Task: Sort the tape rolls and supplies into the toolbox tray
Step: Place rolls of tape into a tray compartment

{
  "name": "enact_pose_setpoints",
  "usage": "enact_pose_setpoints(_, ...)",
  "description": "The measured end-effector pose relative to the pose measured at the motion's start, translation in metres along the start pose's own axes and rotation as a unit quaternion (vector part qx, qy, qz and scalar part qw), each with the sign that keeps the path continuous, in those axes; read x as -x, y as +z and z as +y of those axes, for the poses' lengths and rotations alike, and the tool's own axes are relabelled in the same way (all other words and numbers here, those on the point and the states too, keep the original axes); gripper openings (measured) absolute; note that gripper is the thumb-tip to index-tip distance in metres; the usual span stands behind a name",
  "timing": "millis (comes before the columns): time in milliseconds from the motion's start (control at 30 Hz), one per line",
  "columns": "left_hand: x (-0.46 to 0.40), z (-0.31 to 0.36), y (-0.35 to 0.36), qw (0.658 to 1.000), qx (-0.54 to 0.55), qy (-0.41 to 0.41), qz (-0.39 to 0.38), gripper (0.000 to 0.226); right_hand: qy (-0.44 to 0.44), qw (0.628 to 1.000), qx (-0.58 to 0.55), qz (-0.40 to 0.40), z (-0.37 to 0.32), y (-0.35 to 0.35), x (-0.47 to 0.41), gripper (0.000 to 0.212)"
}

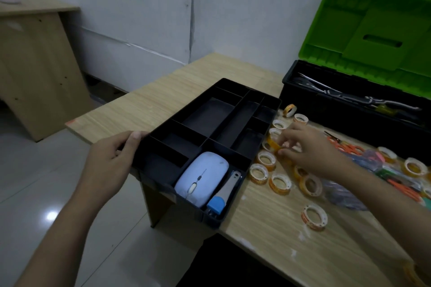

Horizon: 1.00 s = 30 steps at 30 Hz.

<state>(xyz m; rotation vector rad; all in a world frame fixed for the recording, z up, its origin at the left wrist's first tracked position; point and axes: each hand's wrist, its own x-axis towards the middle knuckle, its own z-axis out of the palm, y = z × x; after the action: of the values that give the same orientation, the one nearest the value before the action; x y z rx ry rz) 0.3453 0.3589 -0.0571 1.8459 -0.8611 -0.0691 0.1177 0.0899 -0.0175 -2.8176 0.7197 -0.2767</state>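
on the wooden table [268, 214] a black tray [210, 123] with many compartments is sitting at the left edge, its near corner hanging over the side. the left hand [109, 161] is gripping the tray's left rim, thumb curled over the edge and fingers underneath. the right hand [305, 151] is reaching in from the right and pinching a tape roll [274, 141] just beside the tray's right wall, lifting it on edge between thumb and fingertips. more tape rolls [258, 173] are lying flat around it, scattered along the tray's right side, and one roll [313, 216] is lying apart, nearer the table's front. inside the tray's near compartment a pale blue mouse [201, 178] is lying beside a utility knife [224, 196] with a blue end. behind the hand orange scissors [347, 147] and other coloured supplies are lying in a heap. at the back right a black toolbox [349, 100] is standing with its green lid [373, 30] raised.
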Motion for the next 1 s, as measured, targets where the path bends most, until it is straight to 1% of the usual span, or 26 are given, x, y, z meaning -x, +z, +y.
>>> enact_pose_setpoints(33, 0.000, -0.005, -0.003, 0.999, 0.025, 0.005, -0.020, 0.021, 0.004, 1.000, 0.005, 0.003, -0.002, -0.005, -0.001, 0.011)
enact_pose_setpoints(100, 0.002, -0.014, -0.011, 0.993, 0.072, 0.001, -0.089, 0.044, 0.001, 0.999, -0.019, 0.035, -0.016, -0.018, -0.004, 0.010)
enact_pose_setpoints(133, 0.002, -0.018, -0.017, 0.988, 0.087, -0.004, -0.129, 0.058, -0.012, 0.997, -0.052, 0.053, -0.028, -0.023, -0.006, 0.009)
enact_pose_setpoints(167, 0.000, -0.021, -0.021, 0.983, 0.087, -0.003, -0.163, 0.071, -0.036, 0.993, -0.092, 0.059, -0.044, -0.029, -0.008, 0.008)
enact_pose_setpoints(233, -0.001, -0.021, -0.026, 0.978, 0.060, 0.006, -0.200, 0.088, -0.118, 0.983, -0.139, 0.028, -0.084, -0.034, -0.012, 0.010)
enact_pose_setpoints(267, -0.001, -0.019, -0.026, 0.977, 0.051, 0.011, -0.206, 0.089, -0.168, 0.976, -0.140, -0.001, -0.103, -0.034, -0.014, 0.011)
enact_pose_setpoints(333, 0.000, -0.017, -0.026, 0.977, 0.055, 0.024, -0.206, 0.087, -0.261, 0.958, -0.107, -0.055, -0.136, -0.024, -0.024, 0.013)
enact_pose_setpoints(367, -0.001, -0.017, -0.025, 0.976, 0.064, 0.024, -0.206, 0.086, -0.294, 0.950, -0.077, -0.074, -0.148, -0.017, -0.029, 0.014)
enact_pose_setpoints(433, -0.002, -0.019, -0.025, 0.975, 0.080, 0.023, -0.207, 0.088, -0.326, 0.939, -0.024, -0.102, -0.165, -0.001, -0.043, 0.016)
enact_pose_setpoints(567, -0.003, -0.021, -0.027, 0.976, 0.084, 0.022, -0.200, 0.083, -0.338, 0.929, 0.008, -0.153, -0.186, 0.019, -0.061, 0.018)
enact_pose_setpoints(767, -0.004, -0.024, -0.028, 0.976, 0.090, 0.022, -0.195, 0.079, -0.345, 0.916, 0.109, -0.174, -0.199, 0.022, -0.066, 0.020)
enact_pose_setpoints(867, -0.004, -0.025, -0.028, 0.976, 0.089, 0.030, -0.195, 0.079, -0.345, 0.915, 0.114, -0.173, -0.200, 0.026, -0.067, 0.019)
enact_pose_setpoints(1000, -0.004, -0.026, -0.027, 0.978, 0.092, 0.033, -0.186, 0.080, -0.347, 0.918, 0.093, -0.170, -0.200, 0.033, -0.070, 0.017)
